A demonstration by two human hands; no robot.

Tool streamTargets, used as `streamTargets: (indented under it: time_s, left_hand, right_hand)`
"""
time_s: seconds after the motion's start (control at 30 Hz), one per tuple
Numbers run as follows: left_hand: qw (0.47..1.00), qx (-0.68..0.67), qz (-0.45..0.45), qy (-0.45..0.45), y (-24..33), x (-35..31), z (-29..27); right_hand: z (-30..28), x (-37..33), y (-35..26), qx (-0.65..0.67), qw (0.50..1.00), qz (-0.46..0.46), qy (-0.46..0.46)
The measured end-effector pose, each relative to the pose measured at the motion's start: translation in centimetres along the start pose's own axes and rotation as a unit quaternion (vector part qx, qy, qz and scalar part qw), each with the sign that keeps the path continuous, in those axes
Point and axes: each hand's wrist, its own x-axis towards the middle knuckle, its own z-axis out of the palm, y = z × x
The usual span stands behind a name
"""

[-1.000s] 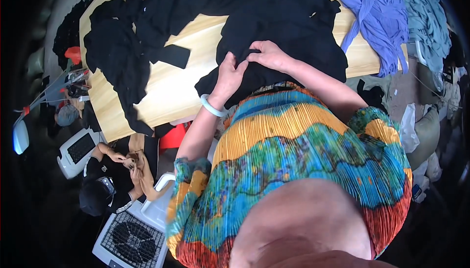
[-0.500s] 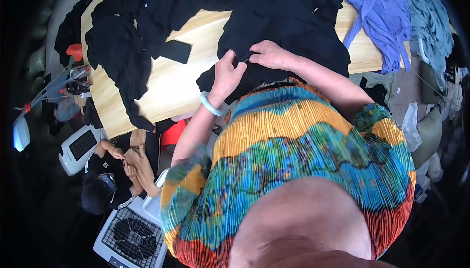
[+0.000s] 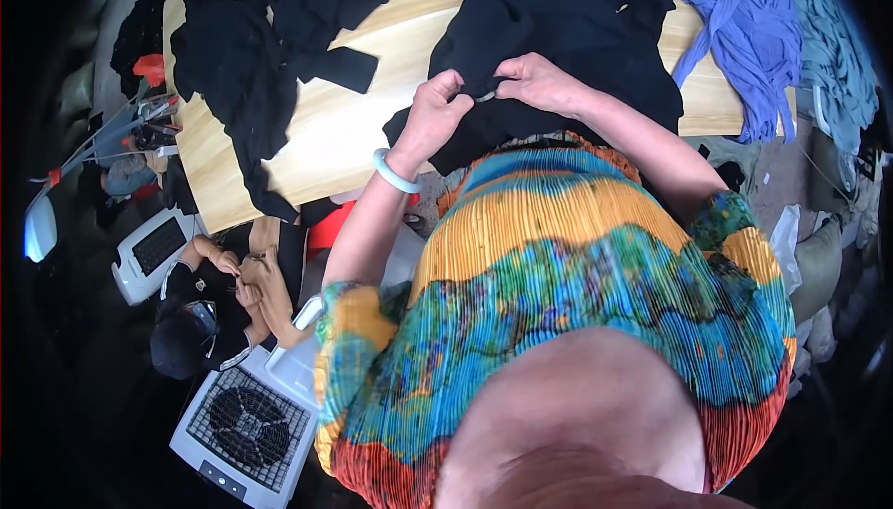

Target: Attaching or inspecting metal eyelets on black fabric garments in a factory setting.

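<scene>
A black garment (image 3: 567,30) lies spread on the wooden table (image 3: 349,132) in front of me, its near edge reaching my body. My left hand (image 3: 435,111) pinches a bit of its cloth, a pale bangle around that wrist. Just to the right, my right hand (image 3: 539,84) has thumb and fingers closed on the same garment. Between the two hands a short piece of the edge is drawn up, with a small pale strip showing on it. The fingertips are partly hidden in the dark cloth.
More black garments (image 3: 233,53) cover the table's left side. Purple clothing (image 3: 735,34) hangs over its right edge, beside grey-green cloth (image 3: 833,62). At lower left a seated person (image 3: 200,323) handles tan fabric (image 3: 265,290), near a grey fan unit (image 3: 251,425).
The view has shifted slightly, moving the table up and to the right in the picture. Both hands keep hold of the garment's edge, and the pale strip between them shows more plainly.
</scene>
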Motion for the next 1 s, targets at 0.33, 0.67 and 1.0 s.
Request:
streamTargets:
  time_s: [0.33, 0.67, 1.0]
  left_hand:
    - [0.979, -0.179, -0.077, -0.055, 1.9, -0.5, -1.0]
    - [0.996, -0.084, -0.016, 0.014, 5.9, -2.0, -2.9]
    - [0.906, -0.391, 0.053, 0.151, 5.9, -2.3, -7.5]
  right_hand:
    - [-0.1, -0.4, -1.2, 0.232, 0.97, 0.013, -0.072]
    - [2.0, -0.7, -2.9, 0.049, 0.994, -0.094, 0.0]
    - [-6.6, -6.3, 1.6, -0.429, 0.903, -0.018, -0.008]
